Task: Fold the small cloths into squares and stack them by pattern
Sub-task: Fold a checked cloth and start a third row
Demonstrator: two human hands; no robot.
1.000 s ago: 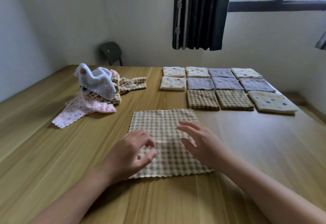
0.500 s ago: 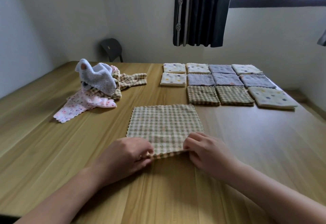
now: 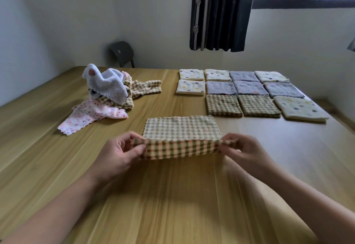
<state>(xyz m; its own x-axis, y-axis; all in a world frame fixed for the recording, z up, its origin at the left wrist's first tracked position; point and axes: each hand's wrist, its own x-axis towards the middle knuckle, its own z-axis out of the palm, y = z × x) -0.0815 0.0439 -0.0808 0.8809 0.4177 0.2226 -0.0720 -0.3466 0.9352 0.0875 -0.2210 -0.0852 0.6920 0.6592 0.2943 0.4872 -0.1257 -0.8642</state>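
Observation:
A green-and-cream checked cloth (image 3: pixel 180 130) lies in front of me on the wooden table (image 3: pixel 172 195). Its near edge is lifted off the table and curls toward the far side. My left hand (image 3: pixel 119 155) pinches the near left corner. My right hand (image 3: pixel 244 151) pinches the near right corner. Folded squares lie in rows at the far right: checked ones (image 3: pixel 223 104), grey ones (image 3: pixel 221 88) and cream dotted ones (image 3: pixel 190 88). A heap of unfolded cloths (image 3: pixel 107 94) sits at the far left, with a pink dotted cloth (image 3: pixel 86 115) spread at its front.
A dark chair (image 3: pixel 123 52) stands behind the table's far edge. A dark curtain (image 3: pixel 221 11) hangs beside the window at the back. Walls close in on the left and the right of the table.
Both hands went from lying on the flat cloth to pinching its near corners, and now they have raised that near edge off the table and carried it forward.

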